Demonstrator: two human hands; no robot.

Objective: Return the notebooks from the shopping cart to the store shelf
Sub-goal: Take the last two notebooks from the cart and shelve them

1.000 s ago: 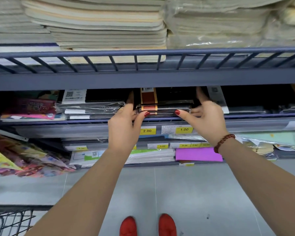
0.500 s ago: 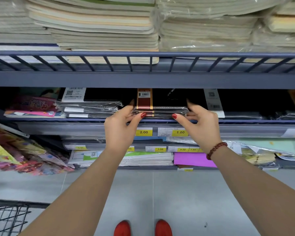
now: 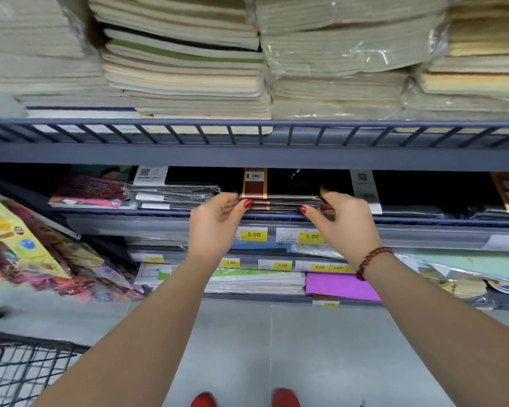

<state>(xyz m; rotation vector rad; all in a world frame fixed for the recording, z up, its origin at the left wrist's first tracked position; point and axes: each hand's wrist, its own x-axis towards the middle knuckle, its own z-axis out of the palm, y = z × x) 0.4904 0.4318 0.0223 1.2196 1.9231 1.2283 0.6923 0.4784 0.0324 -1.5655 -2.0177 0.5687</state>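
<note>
A small stack of black notebooks with a red-and-gold band lies on the middle shelf, wrapped in clear plastic. My left hand pinches the stack's left front corner, thumb on its front edge. At the right front corner my right hand grips the same stack, with a bead bracelet on that wrist. The shopping cart shows only as a wire corner at the bottom left; its contents are hidden.
Another wrapped stack of dark notebooks sits just left of mine. Cream notebook piles fill the upper shelf behind a rail. Yellow price tags line the shelf edge. Colourful packs hang at the left. Grey floor lies below.
Both hands have drawn back from deep in the shelf to the stack's front corners, and the view has tilted up to show more of the upper shelf.
</note>
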